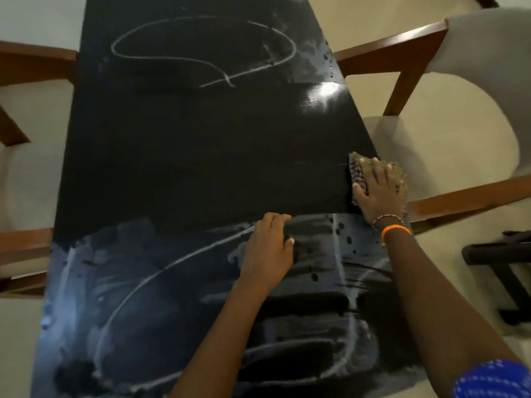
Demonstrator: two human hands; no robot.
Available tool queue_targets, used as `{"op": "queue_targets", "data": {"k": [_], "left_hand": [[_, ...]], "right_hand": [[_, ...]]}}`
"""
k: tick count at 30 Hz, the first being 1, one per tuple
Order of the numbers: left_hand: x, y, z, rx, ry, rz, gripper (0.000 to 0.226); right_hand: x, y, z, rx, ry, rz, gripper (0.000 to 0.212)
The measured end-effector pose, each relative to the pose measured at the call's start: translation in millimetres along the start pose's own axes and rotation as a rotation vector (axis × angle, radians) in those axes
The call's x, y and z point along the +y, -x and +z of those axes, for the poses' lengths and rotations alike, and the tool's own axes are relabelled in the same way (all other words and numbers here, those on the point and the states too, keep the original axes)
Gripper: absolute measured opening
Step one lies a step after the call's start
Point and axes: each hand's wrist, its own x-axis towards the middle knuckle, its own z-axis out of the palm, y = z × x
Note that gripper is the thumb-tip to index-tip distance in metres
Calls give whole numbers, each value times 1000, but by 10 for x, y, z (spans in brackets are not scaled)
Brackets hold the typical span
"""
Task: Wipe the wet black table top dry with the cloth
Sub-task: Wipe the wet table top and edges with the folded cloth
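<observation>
So the black table top (201, 156) is taking up most of the shot, running from 6 o'clock way up to 12. The middle band is looking plain dark and matte, while the near end around 6 to 7 o'clock is showing pale blue-grey smears, curved whitish streaks and dark droplet spots. Up at 12 there's a thin whitish oval line sitting on the surface, and a bright glare patch is shining near the right edge at about 1 o'clock.

Chairs next: a wooden-framed chair with a pale curved back (485, 81) is standing off the right edge at 2 to 3 o'clock, and wooden chair arms (31, 61) are poking in on the left at 9 to 10. A dark stand thing (500, 268) is sitting on the floor at 4 o'clock, too blurry to say more.

The right hand (379, 191) is lying flat, fingers straight and spread, pressing down on the cloth (359, 170) right at the table's right edge, about 3 o'clock. The cloth is a checked, brownish one, peeking out around the fingers and hanging slightly over the edge. An orange band and a beaded bracelet are sitting on that wrist.

The left hand (270, 248) is resting on the table just right of centre, around 5 o'clock, fingers loosely bent, holding nothing.
</observation>
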Motion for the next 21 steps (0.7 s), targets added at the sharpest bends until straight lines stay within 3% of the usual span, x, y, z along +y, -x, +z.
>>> {"op": "queue_targets", "data": {"k": [3,10,17,21], "left_hand": [[211,-77,205,-38,-73,35,51],[364,-118,567,-136,-384,-24,71],[401,-146,629,-92,-383,-90,74],[380,-158,646,-63,-364,-95,74]], "right_hand": [[166,-223,-41,-32,-99,83,60],[129,-696,-76,-113,-445,102,65],[423,403,83,62,-54,-33,65],[385,546,166,41,-4,-63,65]]}}
